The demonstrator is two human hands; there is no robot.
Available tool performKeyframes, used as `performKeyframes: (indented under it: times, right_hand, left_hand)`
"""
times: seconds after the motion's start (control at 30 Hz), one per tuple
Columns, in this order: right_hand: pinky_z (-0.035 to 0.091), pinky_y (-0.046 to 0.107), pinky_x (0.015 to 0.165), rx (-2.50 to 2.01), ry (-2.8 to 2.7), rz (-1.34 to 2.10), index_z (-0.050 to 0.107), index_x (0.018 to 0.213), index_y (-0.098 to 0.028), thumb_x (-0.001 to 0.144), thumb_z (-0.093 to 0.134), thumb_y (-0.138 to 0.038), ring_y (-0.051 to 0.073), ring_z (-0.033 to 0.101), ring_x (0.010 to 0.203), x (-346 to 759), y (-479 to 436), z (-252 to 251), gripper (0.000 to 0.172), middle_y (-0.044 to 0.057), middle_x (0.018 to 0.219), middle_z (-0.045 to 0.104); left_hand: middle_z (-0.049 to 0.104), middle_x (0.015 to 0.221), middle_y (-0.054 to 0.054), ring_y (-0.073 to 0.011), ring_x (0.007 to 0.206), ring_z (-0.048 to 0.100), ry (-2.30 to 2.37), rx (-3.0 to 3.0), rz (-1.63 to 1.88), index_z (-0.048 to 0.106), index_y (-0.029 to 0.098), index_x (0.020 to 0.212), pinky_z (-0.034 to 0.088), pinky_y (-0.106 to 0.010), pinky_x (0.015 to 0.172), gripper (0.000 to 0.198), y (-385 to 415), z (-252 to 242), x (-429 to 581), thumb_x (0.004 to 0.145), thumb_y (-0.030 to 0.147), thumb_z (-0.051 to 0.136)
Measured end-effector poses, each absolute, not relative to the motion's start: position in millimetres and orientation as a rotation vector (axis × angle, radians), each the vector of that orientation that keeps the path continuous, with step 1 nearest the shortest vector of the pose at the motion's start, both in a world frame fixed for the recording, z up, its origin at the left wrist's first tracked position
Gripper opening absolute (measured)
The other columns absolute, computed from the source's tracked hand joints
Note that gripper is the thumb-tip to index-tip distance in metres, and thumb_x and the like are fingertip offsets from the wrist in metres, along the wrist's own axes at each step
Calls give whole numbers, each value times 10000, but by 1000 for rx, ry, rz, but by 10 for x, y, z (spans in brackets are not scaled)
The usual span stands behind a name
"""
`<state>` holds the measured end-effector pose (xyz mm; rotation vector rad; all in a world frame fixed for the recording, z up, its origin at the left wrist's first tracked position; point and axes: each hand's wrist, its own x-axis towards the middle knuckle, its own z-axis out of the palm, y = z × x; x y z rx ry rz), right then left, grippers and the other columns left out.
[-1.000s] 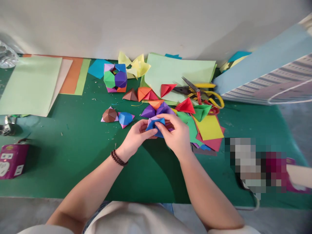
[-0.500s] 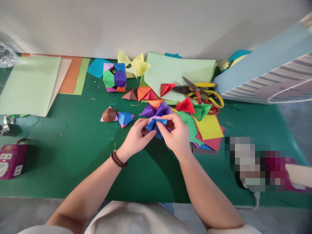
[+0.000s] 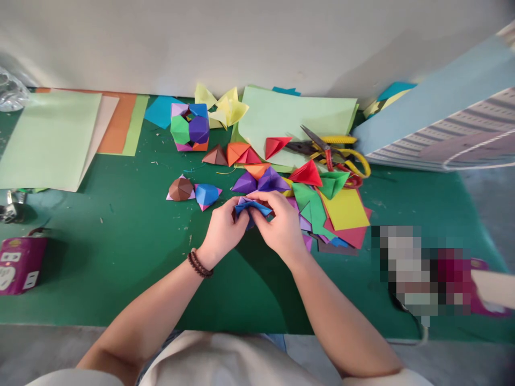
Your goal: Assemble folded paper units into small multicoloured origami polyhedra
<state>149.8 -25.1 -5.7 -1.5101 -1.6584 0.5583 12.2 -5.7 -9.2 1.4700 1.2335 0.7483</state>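
Blue-and-lilac origami piece point(image 3: 251, 207) pinched between your hands

Your left hand point(image 3: 223, 230) and right hand point(image 3: 279, 225) both grip it, fingers curled, above the green cutting mat point(image 3: 100, 257). Squeezing too hard could crush its folds; drifting forward could snag the purple origami points point(image 3: 271, 181) just ahead of your hands.

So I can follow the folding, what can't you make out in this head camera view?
In the head view:
The folded blue and lilac paper piece: its underside and inner folds are hidden by the left hand and right hand.
The pixelated object on the green cutting mat: blurring hides what it is.
The clear plastic item: cut off by the left edge.
The striped bag: cut off by the right edge.
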Motion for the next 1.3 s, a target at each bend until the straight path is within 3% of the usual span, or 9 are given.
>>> performKeyframes:
  times: [0.43,0.57,0.8,1.1,1.3]
  right_hand:
    - [560,337,691,-1493,-1721,414,657,989,-230,881,515,-185,191,658,834,1483,-266,-49,184,56,942,705]
    - [571,348,709,-1523,-1697,422,681,983,-236,862,538,-182,200,673,852,1492,-268,-39,195,54,945,715]
    - [573,333,706,-1484,-1699,399,690,986,-226,888,547,-212,187,677,841,1512,-264,-53,174,53,940,726]
    - [575,347,723,-1491,-1719,346,693,943,-228,896,553,-226,184,681,808,1505,-266,-16,148,50,914,730]
    - [574,321,701,-1491,-1678,396,668,1005,-222,877,577,-199,182,682,829,1503,-281,-26,158,52,952,726]
  left_hand:
    - [502,577,44,-82,522,426,1305,1416,740,597,147,766,323,-196,489,95,-17,-83,93,773,165,504]
    - [506,561,46,-80,503,433,1310,1507,719,612,149,782,318,-198,484,136,-42,-51,106,821,226,506]
    - [660,648,-3,-112,566,583,1225,1486,720,607,148,767,416,-204,533,190,-54,-75,118,864,199,452]
    - [688,707,-14,-127,629,628,1154,1428,704,625,142,837,466,-206,580,174,-43,-107,104,845,169,453]
    - [672,735,-10,-111,614,580,1224,1414,734,658,141,934,440,-199,555,205,-40,-122,110,815,180,496]
